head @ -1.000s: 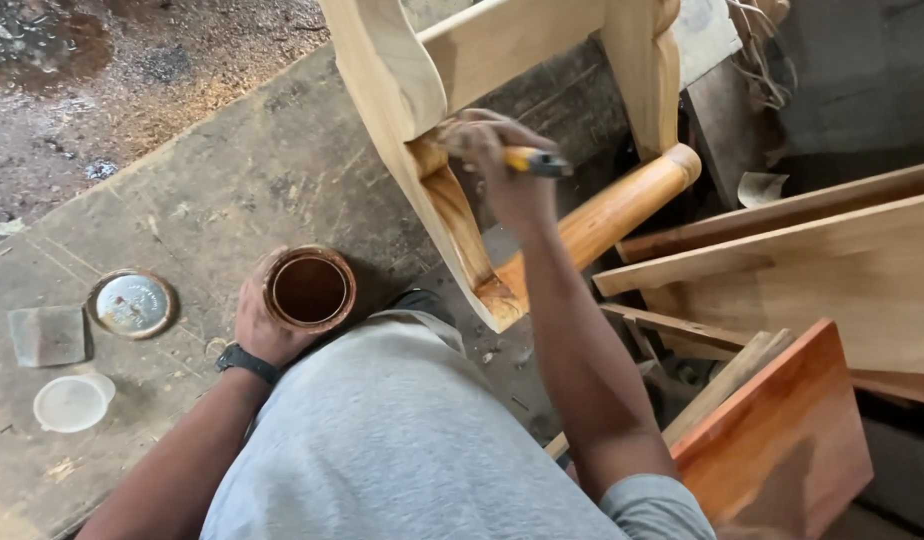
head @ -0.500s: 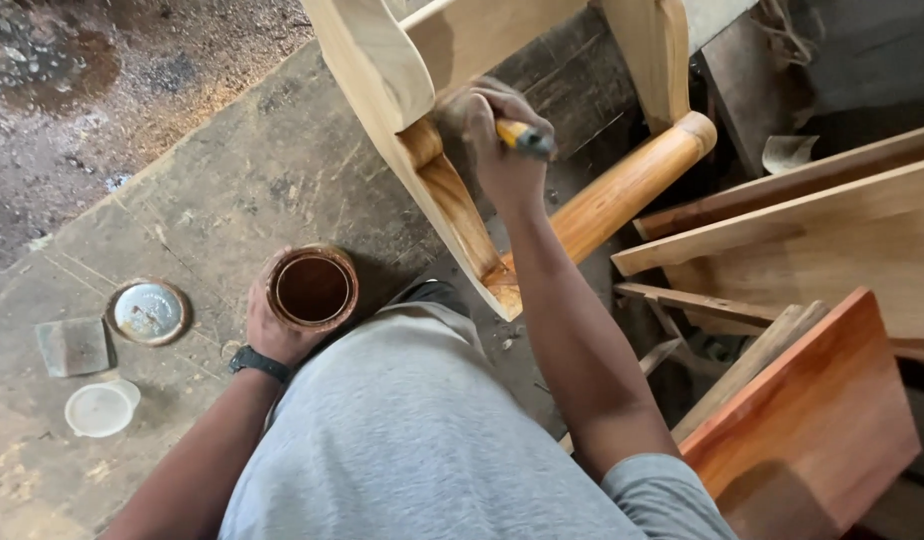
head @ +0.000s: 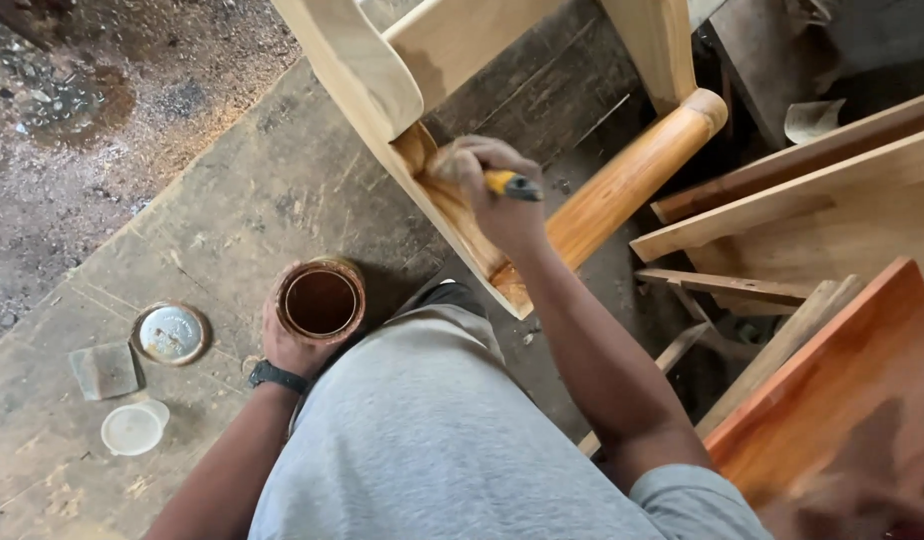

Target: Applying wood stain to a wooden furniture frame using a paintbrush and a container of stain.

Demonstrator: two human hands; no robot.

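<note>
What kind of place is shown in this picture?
Probably a woodworking workshop: the right hand brushes finish onto a bare wooden frame, the left hand holds an open can, boards lie nearby.

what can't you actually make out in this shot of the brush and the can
Head view, the only one:
- Brush bristles: the right hand covers them; only the yellow handle shows.
- Can: its outside wall is wrapped by the left hand.
- Wooden frame: its top is cut off by the upper edge.
- Bottom right corner: blurred, shape unclear.
</note>
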